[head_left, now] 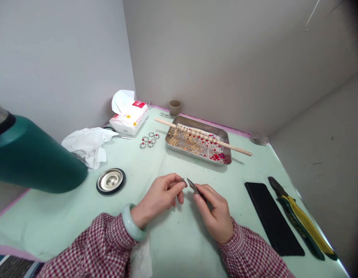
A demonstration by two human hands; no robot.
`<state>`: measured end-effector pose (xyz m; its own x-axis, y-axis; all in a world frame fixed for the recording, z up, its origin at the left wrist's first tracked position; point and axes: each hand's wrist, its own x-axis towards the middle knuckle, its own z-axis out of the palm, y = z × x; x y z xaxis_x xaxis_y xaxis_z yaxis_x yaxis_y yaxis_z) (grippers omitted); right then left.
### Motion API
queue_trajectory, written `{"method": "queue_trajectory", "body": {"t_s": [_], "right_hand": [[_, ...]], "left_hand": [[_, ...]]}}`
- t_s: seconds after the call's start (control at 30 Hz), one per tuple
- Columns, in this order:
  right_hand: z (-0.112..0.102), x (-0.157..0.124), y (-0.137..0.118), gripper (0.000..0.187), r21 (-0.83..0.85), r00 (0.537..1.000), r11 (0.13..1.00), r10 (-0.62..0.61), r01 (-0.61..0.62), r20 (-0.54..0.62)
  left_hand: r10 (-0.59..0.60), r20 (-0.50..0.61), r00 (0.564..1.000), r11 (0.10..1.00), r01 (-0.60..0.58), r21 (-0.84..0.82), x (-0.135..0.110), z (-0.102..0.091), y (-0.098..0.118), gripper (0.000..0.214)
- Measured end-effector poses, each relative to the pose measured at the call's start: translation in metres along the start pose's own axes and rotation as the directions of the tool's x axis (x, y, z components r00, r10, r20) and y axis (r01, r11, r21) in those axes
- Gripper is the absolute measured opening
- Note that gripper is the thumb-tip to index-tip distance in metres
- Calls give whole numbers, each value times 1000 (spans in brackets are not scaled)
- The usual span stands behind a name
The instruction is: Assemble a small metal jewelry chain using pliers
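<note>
My left hand, with a pale green bangle at its wrist, pinches a tiny wire piece between thumb and fingertips. Its exact shape is too small to make out. In my right hand is a pair of small pointed pliers, the dark tip just to the right of the wire piece. Fingers cover the handles. Beyond both hands lies a metal tray of gold, clear and red beads, with a wooden stick across it. Several small beaded rings sit left of the tray.
A large green bottle leans in at left, near a round metal lid. Crumpled tissue, a tissue pack and a small cup are farther back. At right lie a black slab and yellow-green pliers.
</note>
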<state>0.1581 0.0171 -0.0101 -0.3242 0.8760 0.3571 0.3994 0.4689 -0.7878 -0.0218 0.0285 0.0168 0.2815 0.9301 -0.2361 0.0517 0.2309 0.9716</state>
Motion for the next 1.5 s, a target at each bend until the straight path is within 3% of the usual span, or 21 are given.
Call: {"method": "queue_trajectory", "body": {"t_s": [0.53, 0.9, 1.17, 1.4, 1.5], "right_hand": [[3, 0, -1, 25, -132, 999, 990, -36, 38, 11], [5, 0, -2, 26, -158, 999, 986, -50, 50, 4], [8, -1, -4, 27, -307, 995, 949, -90, 72, -47], [9, -1, -4, 22, -123, 1000, 992, 12, -11, 6], [9, -1, -3, 22, -125, 1000, 992, 19, -19, 0]], "left_hand": [[-19, -62, 998, 999, 22, 48, -1, 2, -1, 22], [80, -55, 995, 991, -73, 109, -1, 2, -4, 23], [81, -40, 996, 993, -77, 87, -1, 2, -6, 23], [186, -128, 974, 945, -142, 295, -1, 1, -4, 20], [199, -127, 972, 923, -143, 357, -2, 1, -4, 20]]}}
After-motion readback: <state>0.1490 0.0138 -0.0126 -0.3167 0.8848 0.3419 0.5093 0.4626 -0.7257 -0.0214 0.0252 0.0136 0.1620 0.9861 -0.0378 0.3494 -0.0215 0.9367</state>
